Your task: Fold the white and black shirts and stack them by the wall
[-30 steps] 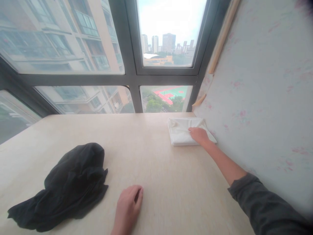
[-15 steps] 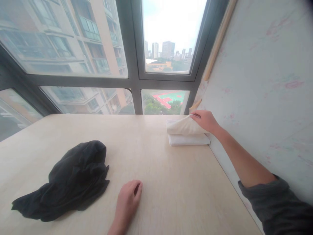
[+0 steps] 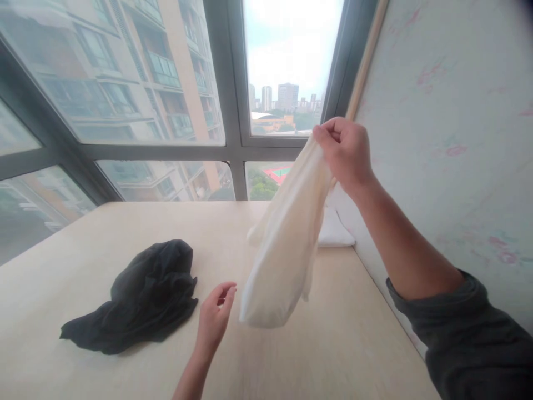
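Pinched by one end in my right hand (image 3: 345, 150), a cream-white cloth (image 3: 283, 244) hangs down in loose folds above the table. Its kind I cannot make out. My right hand is closed on its top edge. Left of the cloth's lower end is my left hand (image 3: 215, 311), apart from it, with nothing in it; its fingers are curved, with a gap between thumb and forefinger. A folded white cloth (image 3: 336, 229) lies on the table by the wall, partly hidden behind the hanging one. Crumpled black fabric (image 3: 145, 294) rests to the left of my left hand.
The pale wooden tabletop (image 3: 225, 239) runs back to grey-framed windows (image 3: 235, 153). Along the right side stands a wall (image 3: 449, 111) with floral wallpaper. A wooden strip (image 3: 366, 55) edges the wall beside the window.
My right hand has lifted the cream cloth off the folded white one and brought it up and nearer, so it now hangs. My left hand has risen slightly. The view has shifted a little.
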`<action>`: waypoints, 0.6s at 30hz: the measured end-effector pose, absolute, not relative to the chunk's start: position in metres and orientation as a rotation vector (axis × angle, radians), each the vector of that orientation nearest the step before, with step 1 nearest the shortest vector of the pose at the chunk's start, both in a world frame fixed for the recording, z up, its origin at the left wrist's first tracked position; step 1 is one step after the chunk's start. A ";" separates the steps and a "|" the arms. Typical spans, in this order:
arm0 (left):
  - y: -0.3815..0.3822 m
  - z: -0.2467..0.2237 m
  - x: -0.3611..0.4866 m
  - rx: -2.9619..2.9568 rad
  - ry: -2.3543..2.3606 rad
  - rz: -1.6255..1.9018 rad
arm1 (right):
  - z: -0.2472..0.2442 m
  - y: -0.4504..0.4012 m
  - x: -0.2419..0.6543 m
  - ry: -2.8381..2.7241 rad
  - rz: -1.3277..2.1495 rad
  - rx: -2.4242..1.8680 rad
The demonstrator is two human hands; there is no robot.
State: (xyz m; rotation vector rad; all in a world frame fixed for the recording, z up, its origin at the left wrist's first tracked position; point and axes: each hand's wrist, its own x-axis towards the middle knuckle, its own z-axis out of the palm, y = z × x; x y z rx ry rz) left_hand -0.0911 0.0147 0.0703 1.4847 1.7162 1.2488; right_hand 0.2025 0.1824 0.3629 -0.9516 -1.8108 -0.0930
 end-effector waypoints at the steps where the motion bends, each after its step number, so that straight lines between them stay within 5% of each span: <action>1: 0.016 0.083 -0.092 1.475 1.701 1.278 | 0.362 0.175 0.195 -1.823 -0.013 -0.945; 11: 0.031 0.225 -0.066 1.794 1.498 1.511 | 0.334 0.128 0.123 -1.813 0.746 -0.618; 18: 0.067 0.255 -0.053 2.031 1.637 1.425 | 0.318 0.104 0.126 -1.941 1.001 -0.422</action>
